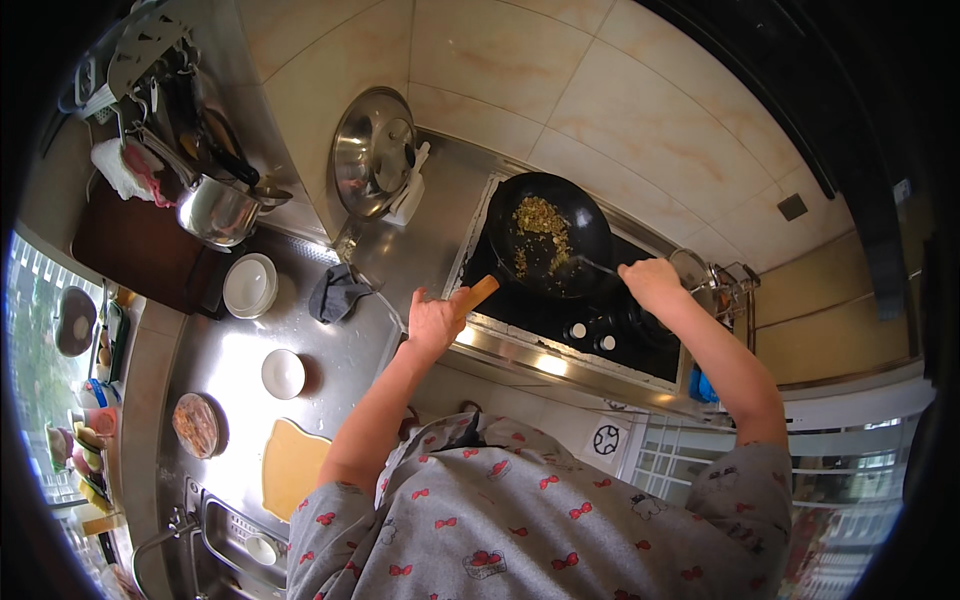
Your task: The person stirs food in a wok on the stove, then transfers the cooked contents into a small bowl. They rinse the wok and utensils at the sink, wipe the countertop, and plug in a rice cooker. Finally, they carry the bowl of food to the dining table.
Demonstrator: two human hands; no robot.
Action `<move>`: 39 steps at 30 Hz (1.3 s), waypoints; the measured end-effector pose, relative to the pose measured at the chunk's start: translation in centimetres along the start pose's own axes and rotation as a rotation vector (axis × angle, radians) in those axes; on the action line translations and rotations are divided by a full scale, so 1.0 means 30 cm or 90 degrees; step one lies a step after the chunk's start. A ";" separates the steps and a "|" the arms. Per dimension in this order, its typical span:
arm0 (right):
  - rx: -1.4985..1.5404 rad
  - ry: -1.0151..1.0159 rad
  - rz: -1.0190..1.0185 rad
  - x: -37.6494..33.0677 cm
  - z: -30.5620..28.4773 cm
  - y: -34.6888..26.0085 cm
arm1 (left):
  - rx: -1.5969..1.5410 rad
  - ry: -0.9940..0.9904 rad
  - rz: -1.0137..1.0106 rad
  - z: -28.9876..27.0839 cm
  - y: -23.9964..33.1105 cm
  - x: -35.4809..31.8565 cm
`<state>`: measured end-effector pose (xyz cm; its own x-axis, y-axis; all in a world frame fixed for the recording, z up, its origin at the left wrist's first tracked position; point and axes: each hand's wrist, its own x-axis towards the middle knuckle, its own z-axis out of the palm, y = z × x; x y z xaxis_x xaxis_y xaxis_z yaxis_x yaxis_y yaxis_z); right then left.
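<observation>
A black wok (552,236) sits on the black gas stove (590,320), with yellowish chopped food (541,226) spread inside it. My left hand (437,320) grips the wok's wooden handle (480,293) at the near left of the stove. My right hand (651,281) is closed on the handle of a thin metal spatula (597,264), whose tip reaches into the right side of the wok.
A steel lid (371,152) leans on the tiled wall. On the steel counter lie a grey cloth (337,292), stacked white bowls (250,285), a white bowl (283,374), a covered dish (197,424) and a cutting board (293,466). A sink (235,545) sits at the lower left.
</observation>
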<state>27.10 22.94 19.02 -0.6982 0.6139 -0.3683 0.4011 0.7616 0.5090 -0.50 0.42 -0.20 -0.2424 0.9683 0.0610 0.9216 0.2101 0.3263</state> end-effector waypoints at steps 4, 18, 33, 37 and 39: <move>0.068 0.090 0.066 0.184 0.115 0.003 | -0.018 0.010 0.030 -0.014 0.003 0.005; 0.772 -0.315 0.306 0.414 0.131 0.307 | -0.032 0.014 0.028 0.002 -0.005 0.000; 0.025 0.124 -0.145 -0.015 0.058 0.092 | -0.012 0.031 0.040 0.008 -0.014 0.006; -0.042 0.109 -0.121 -0.166 -0.068 0.049 | -0.010 0.029 0.037 0.005 -0.011 0.004; -0.057 0.147 -0.131 -0.169 -0.078 -0.019 | -0.007 0.029 0.040 0.000 -0.019 0.000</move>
<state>29.01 18.91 22.43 -0.8792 0.3781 -0.2898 0.1909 0.8370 0.5129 -1.02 0.29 -0.39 -0.1977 0.9723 0.1247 0.9320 0.1470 0.3312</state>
